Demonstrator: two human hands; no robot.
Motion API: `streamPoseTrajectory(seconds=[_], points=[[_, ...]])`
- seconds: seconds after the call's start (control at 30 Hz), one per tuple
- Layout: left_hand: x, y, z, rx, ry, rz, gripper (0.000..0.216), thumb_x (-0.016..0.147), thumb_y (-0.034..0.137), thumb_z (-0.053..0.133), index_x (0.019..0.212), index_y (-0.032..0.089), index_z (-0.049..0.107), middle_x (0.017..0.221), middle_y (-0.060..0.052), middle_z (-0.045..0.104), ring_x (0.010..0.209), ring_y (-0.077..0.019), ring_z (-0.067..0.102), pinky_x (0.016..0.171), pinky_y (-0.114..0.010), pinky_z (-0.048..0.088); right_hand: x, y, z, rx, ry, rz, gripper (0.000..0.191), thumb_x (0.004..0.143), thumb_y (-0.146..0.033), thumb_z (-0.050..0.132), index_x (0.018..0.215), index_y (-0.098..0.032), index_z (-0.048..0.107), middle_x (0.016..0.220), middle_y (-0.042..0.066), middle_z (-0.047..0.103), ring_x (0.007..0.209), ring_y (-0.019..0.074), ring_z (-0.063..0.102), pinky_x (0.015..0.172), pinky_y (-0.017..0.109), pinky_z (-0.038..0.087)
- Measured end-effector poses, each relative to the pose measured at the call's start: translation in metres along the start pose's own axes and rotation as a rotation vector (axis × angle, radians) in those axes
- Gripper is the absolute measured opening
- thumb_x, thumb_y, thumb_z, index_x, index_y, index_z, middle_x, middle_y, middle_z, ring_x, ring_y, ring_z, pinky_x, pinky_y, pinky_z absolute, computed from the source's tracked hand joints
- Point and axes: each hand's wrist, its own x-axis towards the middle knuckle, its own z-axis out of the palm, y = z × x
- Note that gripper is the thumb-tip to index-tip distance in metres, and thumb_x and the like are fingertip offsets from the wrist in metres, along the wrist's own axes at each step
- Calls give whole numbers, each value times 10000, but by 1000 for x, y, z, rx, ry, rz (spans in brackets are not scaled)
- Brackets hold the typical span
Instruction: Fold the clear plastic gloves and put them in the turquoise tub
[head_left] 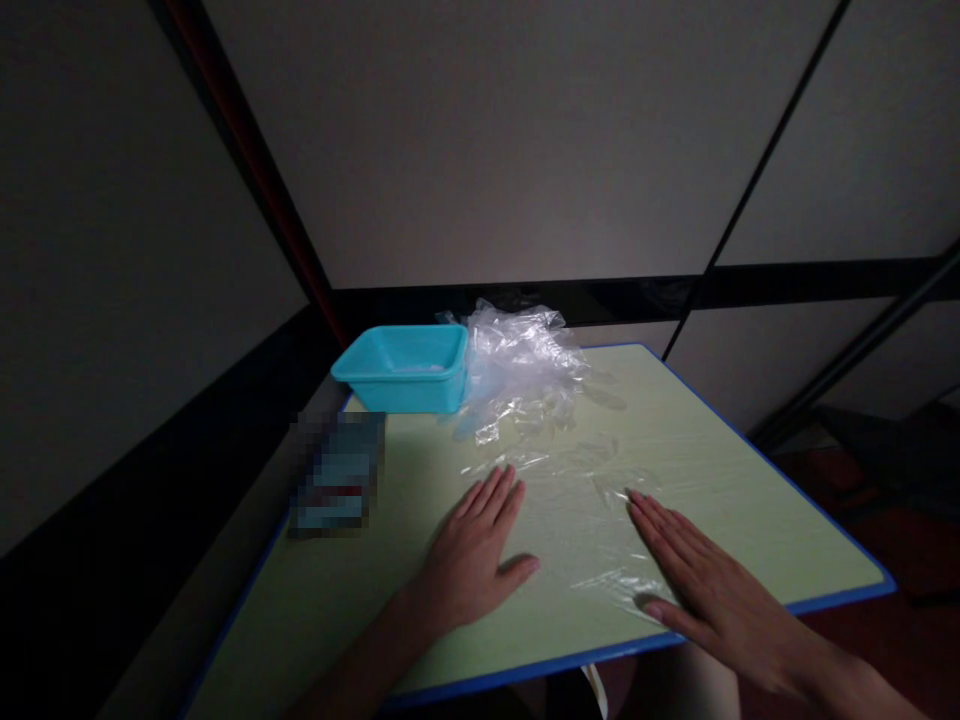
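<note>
A piece of thin clear plastic (574, 530) lies spread on the table between my hands, creased and shiny in places. Its outline is too faint for me to tell its exact kind. My left hand (472, 560) rests palm down at its left side, fingers stretched forward and thumb apart. On the right side, my right hand (694, 575) lies with fingers extended and pointing inward, touching the plastic near its edge. Beyond them is a loose heap of crumpled clear plastic pieces (525, 360), some with finger-like tips, as on disposable gloves.
A turquoise plastic basin (397, 393) stands at the far left beside the heap; something pale lies inside it. Nearer, a blurred-out dark flat object (341, 475) sits at the left edge. The pale green table (765, 540) has a blue rim, with wall panels behind it.
</note>
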Motion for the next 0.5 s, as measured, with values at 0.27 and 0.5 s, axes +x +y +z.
streamPoseTrajectory(seconds=[0.27,0.5], points=[[-1,2,-4,-65,-8,-18,763,760,485,529,1367,182,180,1447,-63,107,1316,-224,81,1064,-380,175,28,-7,-32,107,-17,68,726,850,-465,399,1392,-228,-22,1434,72,131,1276,276,210,1011,483,291],[-10,4,-6,-116,-75,-39,791,747,482,552,1374,185,173,1449,-65,43,1316,-246,63,1070,-394,160,122,-9,-43,317,-162,-198,572,906,-436,278,1391,-170,134,1430,67,195,1295,184,202,1058,352,236]])
